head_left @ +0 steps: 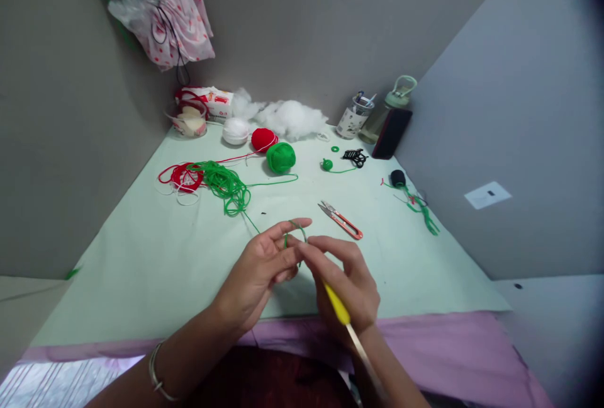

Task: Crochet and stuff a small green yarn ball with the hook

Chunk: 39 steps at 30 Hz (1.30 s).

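Green yarn (302,230) loops over the raised index finger of my left hand (257,269), whose thumb and other fingers pinch the work. My right hand (352,279) is closed round a crochet hook (337,304) with a yellow grip, its shaft end pointing down toward my forearm. The hook's tip is hidden among my fingertips, where both hands meet. From my left hand the strand runs back to a loose green tangle (226,187) on the table. Orange-handled thread snips (340,219) lie just beyond my right hand.
Behind are green (281,157), red (264,140) and white (234,131) yarn balls, with white stuffing (292,119) farther back. A red yarn tangle (186,177) lies left. At back right stand a pen cup (353,119), a bottle (399,99) and a phone (392,134) against the wall.
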Each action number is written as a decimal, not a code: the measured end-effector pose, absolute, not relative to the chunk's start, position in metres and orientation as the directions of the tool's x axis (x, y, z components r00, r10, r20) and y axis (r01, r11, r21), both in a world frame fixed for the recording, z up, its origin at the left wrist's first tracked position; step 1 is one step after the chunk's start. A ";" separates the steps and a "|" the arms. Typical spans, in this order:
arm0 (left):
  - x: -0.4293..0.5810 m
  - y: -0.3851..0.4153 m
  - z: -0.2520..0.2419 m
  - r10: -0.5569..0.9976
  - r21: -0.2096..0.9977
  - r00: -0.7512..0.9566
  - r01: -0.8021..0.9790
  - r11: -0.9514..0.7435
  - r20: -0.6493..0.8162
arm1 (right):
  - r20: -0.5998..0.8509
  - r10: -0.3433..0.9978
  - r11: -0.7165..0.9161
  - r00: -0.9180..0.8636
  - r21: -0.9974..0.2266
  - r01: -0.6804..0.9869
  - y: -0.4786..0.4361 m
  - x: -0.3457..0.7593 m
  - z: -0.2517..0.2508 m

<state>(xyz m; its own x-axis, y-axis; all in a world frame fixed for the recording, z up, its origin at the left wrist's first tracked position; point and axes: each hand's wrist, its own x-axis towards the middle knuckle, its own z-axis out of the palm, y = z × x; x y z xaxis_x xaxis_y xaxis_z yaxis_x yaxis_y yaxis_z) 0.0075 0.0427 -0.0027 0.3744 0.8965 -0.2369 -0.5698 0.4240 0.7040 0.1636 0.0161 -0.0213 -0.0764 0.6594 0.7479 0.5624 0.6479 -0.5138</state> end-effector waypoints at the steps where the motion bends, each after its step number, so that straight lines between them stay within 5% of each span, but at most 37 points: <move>1: 0.007 0.044 -0.003 0.882 0.668 0.400 -0.588 0.457 -0.251 | 0.734 0.679 0.638 -0.028 -0.571 0.517 0.017 0.165 -0.021; 6: 0.005 0.045 -0.002 0.902 0.648 0.353 -0.632 0.425 -0.248 | 0.523 0.828 0.528 0.203 -0.849 0.034 0.027 0.166 -0.013; 15: 0.004 0.043 0.000 0.927 0.828 0.326 -0.456 0.326 -0.186 | 0.406 0.910 0.412 0.084 -0.906 -0.091 0.031 0.166 -0.010; 19: 0.001 0.044 0.000 0.948 0.872 0.279 -0.416 0.260 -0.150 | 0.526 0.848 0.513 0.070 -0.846 0.146 0.024 0.170 -0.010; 22: 0.003 0.043 0.001 0.957 0.881 0.251 -0.408 0.242 -0.146 | 0.718 0.685 0.665 -0.124 -0.548 0.507 0.019 0.170 -0.015; 25: 0.004 0.044 0.001 0.922 0.778 0.327 -0.516 0.359 -0.208 | 0.774 0.574 0.701 -0.267 -0.295 0.650 0.018 0.169 -0.020; 28: 0.003 0.046 0.002 0.859 0.641 0.450 -0.590 0.491 -0.245 | 0.758 0.644 0.678 -0.108 -0.500 0.538 0.020 0.166 -0.019; 32: 0.003 0.046 0.002 0.883 0.642 0.415 -0.621 0.450 -0.218 | 0.565 0.813 0.557 0.143 -0.825 0.095 0.026 0.163 -0.014; 34: 0.005 0.044 0.001 0.903 0.697 0.385 -0.596 0.399 -0.188 | 0.532 0.839 0.531 0.113 -0.846 0.044 0.028 0.162 -0.012; 39: 0.011 0.042 -0.002 0.933 0.812 0.318 -0.492 0.315 -0.169 | 0.635 0.772 0.602 0.022 -0.741 0.297 0.024 0.161 -0.014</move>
<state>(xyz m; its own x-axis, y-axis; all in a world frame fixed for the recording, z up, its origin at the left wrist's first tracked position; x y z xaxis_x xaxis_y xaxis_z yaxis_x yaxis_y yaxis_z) 0.0109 0.0418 -0.0018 0.3177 0.9330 -0.1691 -0.4917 0.3146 0.8120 0.1605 0.0235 -0.0141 0.0220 0.7720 0.6353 0.2968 0.6018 -0.7415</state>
